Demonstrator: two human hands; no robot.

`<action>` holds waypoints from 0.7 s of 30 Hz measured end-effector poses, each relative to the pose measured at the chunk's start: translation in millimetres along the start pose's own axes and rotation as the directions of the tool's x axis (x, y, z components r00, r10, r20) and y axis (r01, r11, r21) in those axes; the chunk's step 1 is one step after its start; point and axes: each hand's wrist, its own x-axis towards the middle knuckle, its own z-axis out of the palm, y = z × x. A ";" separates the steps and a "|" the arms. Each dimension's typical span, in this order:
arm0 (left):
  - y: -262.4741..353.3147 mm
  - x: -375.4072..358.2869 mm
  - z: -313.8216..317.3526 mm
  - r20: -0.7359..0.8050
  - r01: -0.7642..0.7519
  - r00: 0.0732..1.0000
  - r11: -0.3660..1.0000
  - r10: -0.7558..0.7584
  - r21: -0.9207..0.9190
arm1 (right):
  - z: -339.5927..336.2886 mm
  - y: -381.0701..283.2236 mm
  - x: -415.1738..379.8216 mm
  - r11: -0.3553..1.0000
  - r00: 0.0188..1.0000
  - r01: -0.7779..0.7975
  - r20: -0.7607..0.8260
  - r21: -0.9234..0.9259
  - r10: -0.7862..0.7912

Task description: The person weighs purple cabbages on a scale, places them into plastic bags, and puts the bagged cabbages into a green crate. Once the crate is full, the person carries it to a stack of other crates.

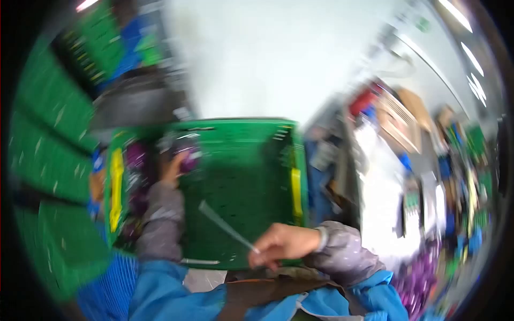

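Observation:
A green crate with yellow side clips stands in front of me. Purple items in clear wrapping line its left side. My left hand reaches into the crate, its fingers against a purple wrapped item; blur hides how firmly they hold it. Over the crate's near edge, my right hand pinches one end of a thin, pale strip. The strip slants up and left above the dark crate floor.
Green crates are stacked at the left. A white-topped table stands on the right, with a light wooden tray behind it. Purple net-like material lies at the lower right.

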 end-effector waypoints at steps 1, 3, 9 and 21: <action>-32.8 28.7 -24.3 0.099 0.010 0.995 0.995 -0.020 0.096 | 4.3 -4.5 -40.3 0.987 0.987 0.161 -0.016 0.003 -0.161; -65.1 73.7 -49.6 0.252 0.057 0.963 0.985 -0.098 0.163 | 11.5 -14.8 -131.0 0.958 0.963 0.254 -0.129 0.135 -0.237; -21.1 16.4 4.6 -0.098 -0.318 0.889 0.756 0.447 0.572 | 92.0 146.6 -239.3 0.557 0.245 0.699 -0.882 0.448 0.402; 51.8 -85.8 354.5 0.585 -0.709 0.669 0.630 0.458 0.317 | 169.8 311.4 -517.0 0.969 -0.875 -0.054 -0.478 0.243 0.071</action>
